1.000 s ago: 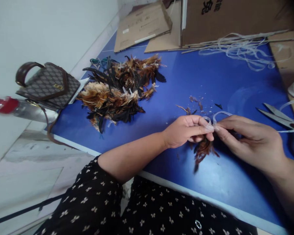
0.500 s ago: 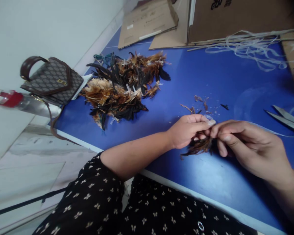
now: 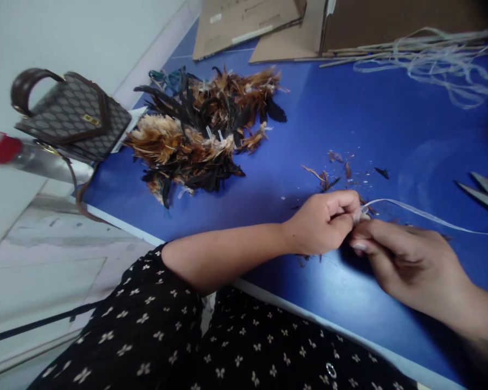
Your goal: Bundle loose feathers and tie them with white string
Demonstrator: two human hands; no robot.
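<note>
blue table [image 3: 350,119] | left hand [image 3: 323,222], right hand [image 3: 402,260] both pinch thin clear strip [image 3: 427,216], taut rightward

Lit evenly by soft daylight; blue table [image 3: 317,124] bright, with a faint sheen right of centre. Soft shadow under the hands. Tilted, bowed by the wide lens at the edges. Smeared by motion blur at the left edge; darkened in the right corners.
</note>
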